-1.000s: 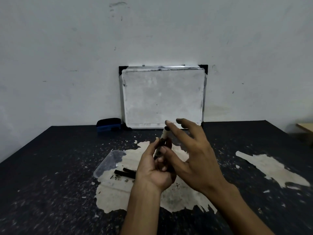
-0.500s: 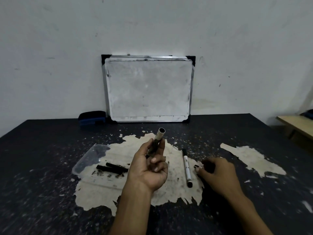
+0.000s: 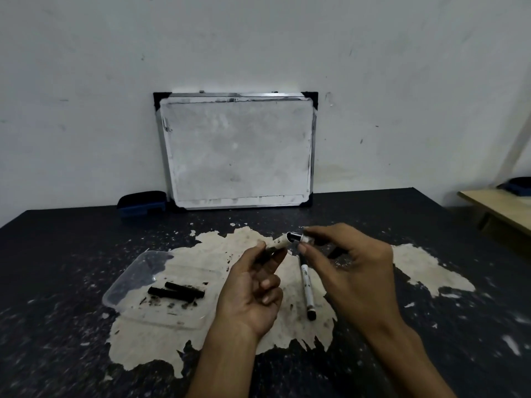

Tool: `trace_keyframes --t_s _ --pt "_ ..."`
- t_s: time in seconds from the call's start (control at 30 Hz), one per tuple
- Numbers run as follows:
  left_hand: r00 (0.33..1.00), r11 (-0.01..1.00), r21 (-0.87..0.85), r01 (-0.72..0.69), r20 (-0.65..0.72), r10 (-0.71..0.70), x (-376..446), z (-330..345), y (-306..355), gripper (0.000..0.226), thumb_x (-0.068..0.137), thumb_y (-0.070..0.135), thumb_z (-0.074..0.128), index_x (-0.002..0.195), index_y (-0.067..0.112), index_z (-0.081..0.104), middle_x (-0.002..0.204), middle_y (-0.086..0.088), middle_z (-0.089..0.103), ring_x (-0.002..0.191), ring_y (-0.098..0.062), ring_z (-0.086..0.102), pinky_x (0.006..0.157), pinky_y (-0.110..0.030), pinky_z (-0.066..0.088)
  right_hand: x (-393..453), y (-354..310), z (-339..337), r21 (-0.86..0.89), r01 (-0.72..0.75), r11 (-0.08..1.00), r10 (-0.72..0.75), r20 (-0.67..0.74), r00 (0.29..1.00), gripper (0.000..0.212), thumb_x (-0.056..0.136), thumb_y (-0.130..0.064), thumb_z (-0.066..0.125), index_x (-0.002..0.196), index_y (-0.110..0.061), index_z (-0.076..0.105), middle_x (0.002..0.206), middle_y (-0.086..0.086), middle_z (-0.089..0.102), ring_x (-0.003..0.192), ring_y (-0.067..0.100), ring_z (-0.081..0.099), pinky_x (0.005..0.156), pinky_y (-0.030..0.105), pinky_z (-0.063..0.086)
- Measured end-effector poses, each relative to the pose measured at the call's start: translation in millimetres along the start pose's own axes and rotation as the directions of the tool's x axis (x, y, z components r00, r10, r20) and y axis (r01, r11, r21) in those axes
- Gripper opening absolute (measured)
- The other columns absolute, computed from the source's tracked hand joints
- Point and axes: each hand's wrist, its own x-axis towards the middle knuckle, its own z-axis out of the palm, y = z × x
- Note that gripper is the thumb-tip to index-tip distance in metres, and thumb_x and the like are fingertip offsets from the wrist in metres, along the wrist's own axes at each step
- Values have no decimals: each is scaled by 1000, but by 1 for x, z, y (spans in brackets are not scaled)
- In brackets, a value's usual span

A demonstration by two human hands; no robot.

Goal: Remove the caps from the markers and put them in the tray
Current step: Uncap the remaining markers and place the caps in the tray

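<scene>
My left hand (image 3: 253, 285) grips a white marker (image 3: 279, 242) that points up and to the right. The thumb and forefinger of my right hand (image 3: 347, 271) pinch a black cap (image 3: 295, 237) at that marker's far end. A second white marker (image 3: 307, 285) with a black end lies on the table between my hands. To the left, a clear plastic tray (image 3: 126, 285) holds two black caps (image 3: 175, 291) side by side.
The dark tabletop (image 3: 71, 254) has pale patches where its coating has peeled. A whiteboard (image 3: 238, 150) leans on the wall at the back, with a blue-black eraser (image 3: 142, 202) at its left. A wooden bench (image 3: 502, 208) stands at the far right.
My right hand went down to the table on the right, then came back up to the end of the marker in my left hand. The second marker now lies uncovered on the table.
</scene>
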Motion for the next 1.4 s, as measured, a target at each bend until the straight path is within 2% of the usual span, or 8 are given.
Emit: trace_keyframes --t_s 0.33,0.47,0.63,0.77,0.97,1.1,1.23,1.4 --pt "975 926 319 -202 -20 220 5 -2 -6 13 85 21 68 88 8 66 86 -14 78 33 -7 32 32 -15 20 -4 9 -9 -164 93 982 -67 158 985 27 68 -13 86 93 -17 79 81 -5 73 71 11 65 62 29 56" --pt "943 866 395 -307 4 332 5 -2 -8 32 87 20 68 105 -6 66 85 -15 77 35 -9 34 33 -17 22 -6 7 -13 -115 -22 993 41 167 985 27 61 -16 89 86 -19 79 75 -9 75 67 2 67 62 16 54" --pt "895 789 436 -433 105 434 0 1 -8 19 88 15 68 95 -3 65 80 -16 74 34 -9 36 33 -15 29 -11 7 -14 55 -256 965 246 143 959 18 59 -16 90 73 -14 78 62 -12 71 60 3 69 52 12 49" --pt "825 685 467 -559 233 514 -3 6 -7 10 90 8 66 89 -1 62 69 -12 68 37 -13 46 35 -18 32 -17 6 -14 232 -465 854 430 186 883 18 59 -13 89 71 -9 76 63 1 75 56 10 71 52 19 54" --pt "731 506 533 -678 415 542 -9 17 -9 4 90 6 65 90 2 63 68 -25 70 41 -14 57 42 -16 40 -26 8 -15 500 -704 505 604 378 701 29 56 -1 83 77 10 66 65 23 72 54 27 70 53 30 59" --pt "730 385 644 -661 431 531 -2 17 -11 6 88 14 71 89 9 69 55 -13 69 40 -13 57 46 -23 44 -31 10 -10 462 -754 466 624 433 651 36 55 -1 84 81 12 63 70 29 70 56 31 69 55 36 59" --pt "756 235 809 -539 341 558 11 11 -15 17 82 27 75 75 12 71 54 -5 71 41 -15 62 43 -28 49 -27 15 -15 227 -738 635 560 523 643 31 68 -18 86 91 -5 70 79 17 76 70 31 73 59 32 55" --pt "836 -14 971 -237 211 507 48 -6 -23 28 75 35 73 62 10 69 57 -4 69 52 -20 67 56 -35 58 -24 51 -7 -108 -612 783 613 298 732 14 79 -31 75 91 -23 74 75 -4 74 71 10 71 72 38 60"
